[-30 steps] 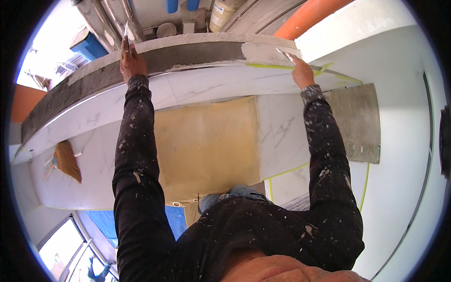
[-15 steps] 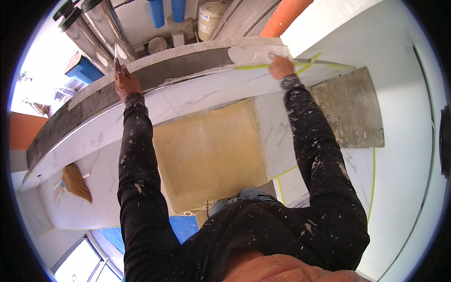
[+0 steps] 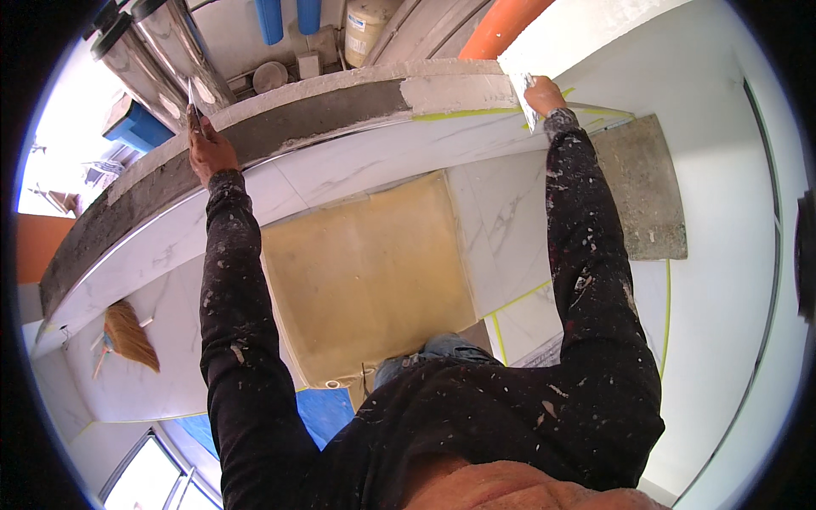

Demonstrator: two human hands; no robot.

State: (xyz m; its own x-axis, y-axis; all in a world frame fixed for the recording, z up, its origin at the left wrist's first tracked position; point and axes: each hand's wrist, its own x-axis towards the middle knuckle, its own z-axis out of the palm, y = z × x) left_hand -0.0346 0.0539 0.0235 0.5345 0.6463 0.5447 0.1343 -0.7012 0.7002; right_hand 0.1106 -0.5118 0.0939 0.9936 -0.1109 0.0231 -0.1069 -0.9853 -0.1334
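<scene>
My left hand (image 3: 211, 155) is closed round a putty knife (image 3: 192, 95), its thin blade pointing up and seen nearly edge-on. It is over the grey band (image 3: 323, 117) along a long curved ledge. Farther right, my right hand (image 3: 544, 95) grips a wide putty knife (image 3: 524, 102). Its pale, shiny blade lies at the right end of a smooth white plaster patch (image 3: 455, 92). Below that patch runs yellow-green tape (image 3: 467, 114), along the top of the marbled white tiles (image 3: 340, 174). Both sleeves are black and spattered with paint.
Behind the ledge stand steel cylinders (image 3: 183, 47), blue filter housings (image 3: 269, 21), a beige bucket (image 3: 365, 30) and an orange pipe (image 3: 501, 27). A tan board (image 3: 365, 272) lies before me. A broom (image 3: 129, 336) is at left, a grey slab (image 3: 642, 187) at right.
My right hand has moved right and slightly up to the plaster patch's end, and its knife blade now shows plainly. My left hand still holds its knife, while the whole view has shifted a little.
</scene>
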